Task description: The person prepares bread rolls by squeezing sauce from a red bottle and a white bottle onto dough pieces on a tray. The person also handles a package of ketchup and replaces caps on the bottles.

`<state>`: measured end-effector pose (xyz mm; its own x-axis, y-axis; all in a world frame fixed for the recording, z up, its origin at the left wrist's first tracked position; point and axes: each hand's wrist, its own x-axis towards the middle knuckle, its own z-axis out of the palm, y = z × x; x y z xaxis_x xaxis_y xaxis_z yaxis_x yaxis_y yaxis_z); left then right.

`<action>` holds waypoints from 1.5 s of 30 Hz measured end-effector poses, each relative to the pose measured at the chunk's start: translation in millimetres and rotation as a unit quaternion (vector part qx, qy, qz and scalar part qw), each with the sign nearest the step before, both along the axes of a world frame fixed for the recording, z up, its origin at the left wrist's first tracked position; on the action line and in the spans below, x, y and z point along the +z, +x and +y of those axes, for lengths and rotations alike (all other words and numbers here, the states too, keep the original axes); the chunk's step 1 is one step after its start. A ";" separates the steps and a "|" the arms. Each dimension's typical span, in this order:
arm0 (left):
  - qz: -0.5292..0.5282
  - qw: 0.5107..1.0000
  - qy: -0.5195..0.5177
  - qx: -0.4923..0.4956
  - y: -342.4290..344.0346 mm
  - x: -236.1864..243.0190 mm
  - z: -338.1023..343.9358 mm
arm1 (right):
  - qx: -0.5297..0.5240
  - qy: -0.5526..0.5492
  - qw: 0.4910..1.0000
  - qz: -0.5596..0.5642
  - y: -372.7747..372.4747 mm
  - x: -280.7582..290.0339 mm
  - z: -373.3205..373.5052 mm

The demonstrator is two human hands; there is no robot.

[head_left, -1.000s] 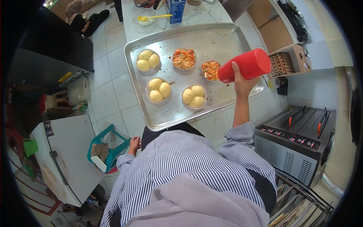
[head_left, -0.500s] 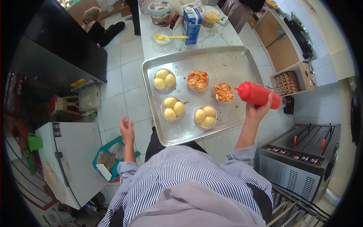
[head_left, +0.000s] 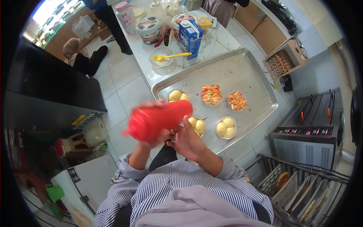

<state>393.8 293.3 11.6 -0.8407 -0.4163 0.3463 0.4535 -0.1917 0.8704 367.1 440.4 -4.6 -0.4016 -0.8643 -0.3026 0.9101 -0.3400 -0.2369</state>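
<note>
A red squeeze bottle (head_left: 160, 118) lies sideways in the air over the tray's left side, its nozzle pointing left. My left hand (head_left: 148, 140) is wrapped around it, blurred by motion. By the bottle's base is my right hand (head_left: 191, 143), thumb raised and fingers apart. Below, the metal tray (head_left: 236, 73) holds buns in paper cups. Two of them, a bun with red and pale streaks (head_left: 211, 94) and another streaked bun (head_left: 237, 101), sit in the middle. Plain yellow buns (head_left: 226, 127) stand left and near; the bottle and my right hand partly cover two.
Beyond the tray, a marble table (head_left: 217, 45) bears a blue carton (head_left: 190, 39), a bowl (head_left: 155, 64) with a yellow spoon (head_left: 172, 56), and tubs (head_left: 148, 30). An oven-like appliance (head_left: 306, 130) and a tray rack (head_left: 298, 189) stand right. People are at the far left and beyond the table.
The red bottle has moved from my right hand, over the tray's right side, leftward into my left hand. Both hands have come together. The view has turned, shifting the tray rightward.
</note>
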 end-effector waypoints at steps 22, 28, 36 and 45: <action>-0.068 0.930 -0.287 0.219 -275.1 -71.8 -216.7 | -0.578 0.222 0.768 0.167 18.2 39.5 122.0; 0.160 0.845 -0.275 0.430 -300.3 -24.9 -311.2 | -0.643 0.262 0.700 0.168 24.8 42.3 137.7; -0.277 0.816 -0.505 0.050 -448.2 52.3 -281.8 | -0.701 0.315 0.607 0.200 55.5 58.3 150.2; -0.393 0.769 -0.489 -0.121 -508.3 2.1 -293.4 | -0.746 0.372 0.527 0.167 113.5 66.4 146.9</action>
<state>-114.5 -0.1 13.7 -0.9621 -0.0777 -0.2613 -0.2328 0.7331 0.6391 480.6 587.2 61.8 -0.6041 0.7963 -0.0322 -0.3734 -0.3185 -0.8713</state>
